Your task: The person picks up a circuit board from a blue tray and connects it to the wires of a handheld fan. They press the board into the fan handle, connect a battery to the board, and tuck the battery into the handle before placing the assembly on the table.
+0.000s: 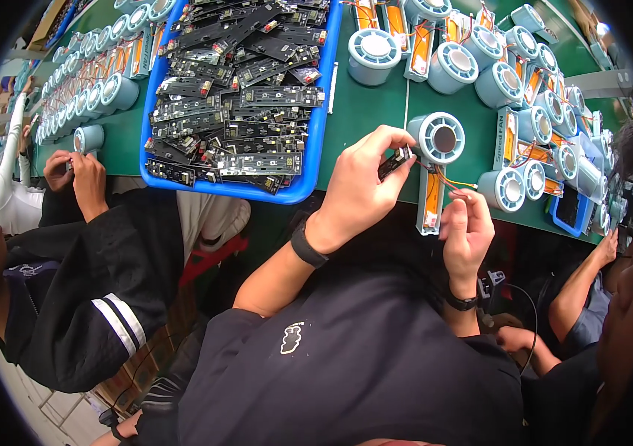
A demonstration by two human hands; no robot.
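Note:
A light-blue handheld fan (435,128) lies in front of me at the table's near edge. Its round head points away, and its opened handle holds an orange battery (432,195). My left hand (365,182) is closed on a small black circuit board (394,162), gripped between thumb and fingers just left of the fan head. Thin coloured wires (450,181) run from the fan toward my right hand (468,229). That hand's thumb and fingertips pinch at the wire ends, right of the handle.
A blue tray (309,167) heaped with black circuit boards (257,97) stands to the left. Many more fans (502,83) with exposed orange batteries crowd the green table (353,104) at right, and rows of fans (93,97) stand far left. Co-workers sit on both sides.

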